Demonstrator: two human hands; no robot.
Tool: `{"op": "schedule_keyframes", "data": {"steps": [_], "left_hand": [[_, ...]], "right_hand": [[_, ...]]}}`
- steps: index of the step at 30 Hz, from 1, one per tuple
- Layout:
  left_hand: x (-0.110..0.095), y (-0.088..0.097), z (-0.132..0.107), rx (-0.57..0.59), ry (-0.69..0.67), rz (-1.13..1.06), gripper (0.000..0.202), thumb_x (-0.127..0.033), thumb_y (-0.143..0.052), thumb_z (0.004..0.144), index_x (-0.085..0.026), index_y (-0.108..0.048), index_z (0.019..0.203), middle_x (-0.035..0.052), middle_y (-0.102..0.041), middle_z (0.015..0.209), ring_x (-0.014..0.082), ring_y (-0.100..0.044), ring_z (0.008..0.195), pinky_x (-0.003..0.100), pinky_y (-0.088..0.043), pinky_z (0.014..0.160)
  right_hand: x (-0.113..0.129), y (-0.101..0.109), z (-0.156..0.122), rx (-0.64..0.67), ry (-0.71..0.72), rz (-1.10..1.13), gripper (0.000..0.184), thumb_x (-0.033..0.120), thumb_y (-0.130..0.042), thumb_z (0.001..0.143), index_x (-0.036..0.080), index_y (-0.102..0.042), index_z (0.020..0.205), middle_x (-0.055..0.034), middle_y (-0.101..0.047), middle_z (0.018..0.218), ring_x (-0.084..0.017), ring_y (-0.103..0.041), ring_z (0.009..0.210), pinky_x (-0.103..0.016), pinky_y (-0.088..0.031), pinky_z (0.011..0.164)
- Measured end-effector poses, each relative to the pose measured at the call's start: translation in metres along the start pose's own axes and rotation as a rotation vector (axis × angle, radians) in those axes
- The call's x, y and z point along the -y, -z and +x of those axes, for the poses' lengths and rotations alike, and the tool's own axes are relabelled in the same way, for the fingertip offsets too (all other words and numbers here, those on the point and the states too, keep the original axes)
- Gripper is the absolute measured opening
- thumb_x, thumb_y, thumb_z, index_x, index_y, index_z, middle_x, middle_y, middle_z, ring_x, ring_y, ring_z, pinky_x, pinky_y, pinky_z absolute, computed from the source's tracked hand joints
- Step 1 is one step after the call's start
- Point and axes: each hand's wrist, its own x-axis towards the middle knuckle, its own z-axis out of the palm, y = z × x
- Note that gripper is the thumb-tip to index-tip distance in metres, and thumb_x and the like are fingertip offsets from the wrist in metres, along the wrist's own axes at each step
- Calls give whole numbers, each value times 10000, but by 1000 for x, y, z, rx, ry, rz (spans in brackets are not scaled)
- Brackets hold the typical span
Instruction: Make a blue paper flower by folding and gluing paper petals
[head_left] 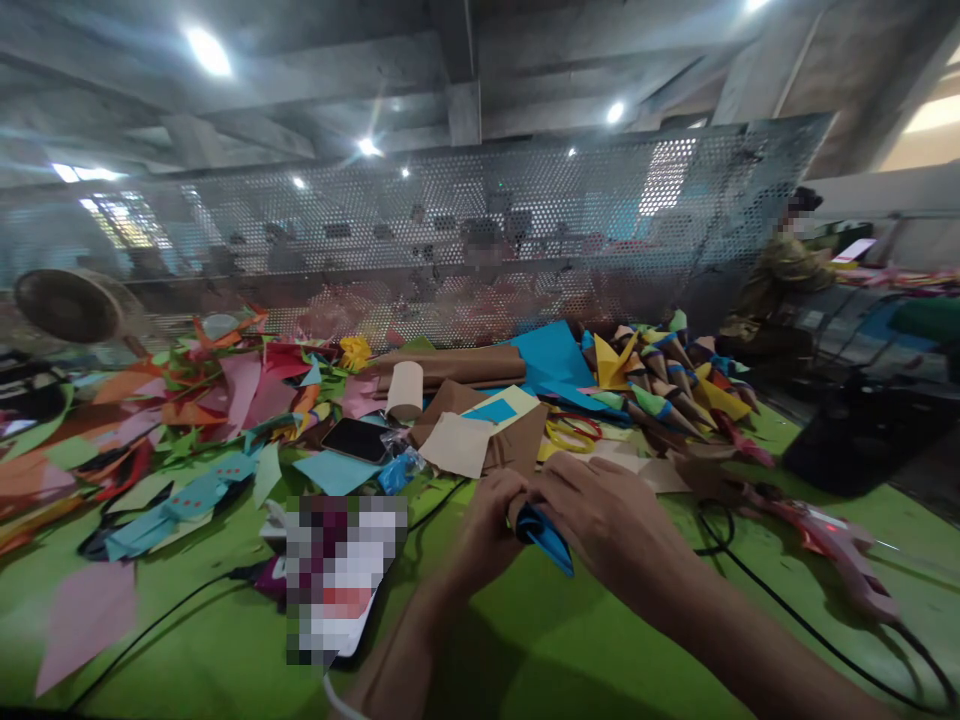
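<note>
Between my two hands is a small rolled piece of blue paper (546,540), its pointed end sticking out toward me. My left hand (491,525) wraps round its left side, fingers closed. From the right, my right hand (592,510) grips the same piece with bent fingers over its top. The part under my fingers is hidden. Just beyond my hands lie beige paper (457,443) and brown paper sheets (517,440). A pair of yellow-handled scissors (570,433) rests behind my right hand.
A pink glue gun (840,560) with a black cable lies at right. A phone (349,580) stands at left, a dark phone (356,440) farther back. Paper cones (667,375) and coloured scraps (240,390) pile up before a perforated metal screen (465,250). Another person (780,270) sits at far right.
</note>
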Motion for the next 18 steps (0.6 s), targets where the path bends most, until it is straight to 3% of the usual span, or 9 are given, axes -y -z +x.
{"op": "schedule_keyframes", "data": {"steps": [10,18], "left_hand": [[0,2,-1,26,35,43,206,-100,-585,755,-191,-560,939,77,-638,942,238,-592,905,340,-441,796],[2,0,-1,-9,-24,-2,204,-108,-578,781,-184,-576,970,84,-644,941,238,-597,914,343,-444,798]], "right_hand": [[1,-8,-3,-17,11,28,171,22,-570,840,191,-575,812,-22,-607,735,-179,-486,582,-320,-229,557],[-5,-9,-4,-38,60,182,156,53,-511,902,199,-546,858,-9,-608,747,-169,-536,644,-302,-280,599]]}}
